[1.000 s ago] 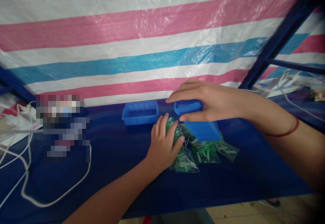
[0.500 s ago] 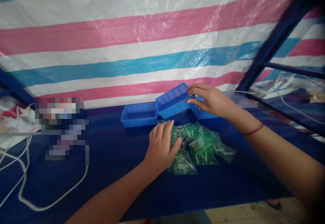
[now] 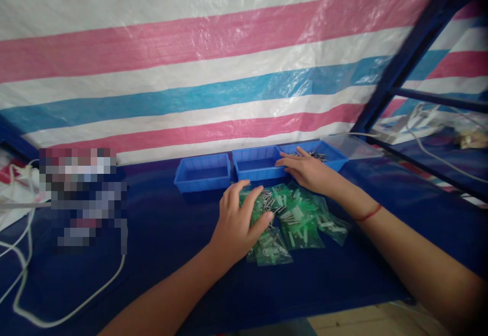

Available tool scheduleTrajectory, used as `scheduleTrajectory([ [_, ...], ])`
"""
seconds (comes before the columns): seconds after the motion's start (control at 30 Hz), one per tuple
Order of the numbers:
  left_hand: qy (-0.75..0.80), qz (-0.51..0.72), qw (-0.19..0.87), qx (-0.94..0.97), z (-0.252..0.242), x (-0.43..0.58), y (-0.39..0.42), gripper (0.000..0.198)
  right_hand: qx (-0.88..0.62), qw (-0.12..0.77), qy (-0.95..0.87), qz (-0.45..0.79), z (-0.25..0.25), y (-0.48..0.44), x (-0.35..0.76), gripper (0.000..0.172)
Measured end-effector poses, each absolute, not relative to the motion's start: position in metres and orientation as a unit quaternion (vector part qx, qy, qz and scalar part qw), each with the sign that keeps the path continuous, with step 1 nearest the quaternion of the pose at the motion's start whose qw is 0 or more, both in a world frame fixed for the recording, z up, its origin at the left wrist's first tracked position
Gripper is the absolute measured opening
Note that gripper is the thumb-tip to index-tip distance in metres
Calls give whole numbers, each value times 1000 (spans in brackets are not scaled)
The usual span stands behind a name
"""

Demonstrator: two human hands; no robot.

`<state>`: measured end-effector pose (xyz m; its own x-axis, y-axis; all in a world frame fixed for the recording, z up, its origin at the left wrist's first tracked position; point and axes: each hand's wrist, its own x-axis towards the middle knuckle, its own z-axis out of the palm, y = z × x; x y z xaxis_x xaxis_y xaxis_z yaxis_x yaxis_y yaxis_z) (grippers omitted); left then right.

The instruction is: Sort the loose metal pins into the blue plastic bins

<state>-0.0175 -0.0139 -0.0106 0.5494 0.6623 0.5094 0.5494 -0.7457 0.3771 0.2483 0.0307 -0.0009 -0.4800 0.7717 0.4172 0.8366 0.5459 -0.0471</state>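
Observation:
My left hand (image 3: 237, 223) is over the left side of a pile of green-tinted plastic bags (image 3: 303, 214), its fingers spread and curved, holding nothing. Loose metal screws (image 3: 269, 201) lie among the bags beside its thumb. My right hand (image 3: 310, 172) is at the right end of the middle blue bin (image 3: 253, 165), fingers stretched and apart, fingertips at the rim. That bin sits flat, and nothing shows inside it. Behind my right hand, the right blue bin (image 3: 337, 158) holds dark metal pieces, partly hidden by the hand.
Another blue bin (image 3: 203, 173) stands at the left of the row. White cables (image 3: 72, 321) curl over the left of the blue table (image 3: 160, 254), near a blurred-out patch. A striped sheet (image 3: 190, 87) hangs behind; a dark metal post (image 3: 396, 66) rises at right.
The middle bin was tilted up in my right hand; now it rests level between the other two. My right hand has come down and its fingers have spread. My left hand stays near the bags.

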Motion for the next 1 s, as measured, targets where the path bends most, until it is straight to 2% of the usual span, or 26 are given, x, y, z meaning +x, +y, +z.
scheduleTrajectory([
  [0.07,340,334,78,876,-7,-23,-9,47,-471,196,-856,-84,-2,31,248,38],
  [0.2,386,363,8,848,3,-45,17,40,-467,209,-856,-69,-4,29,251,41],
  [0.37,504,302,-94,804,4,-74,48,28,-464,206,-860,-54,-2,24,250,34],
  [0.57,528,237,-73,812,-1,-71,54,26,-468,207,-856,-73,-1,21,246,27],
  [1.0,525,244,-80,811,-4,-68,54,26,-483,201,-847,-94,-2,24,244,25],
])
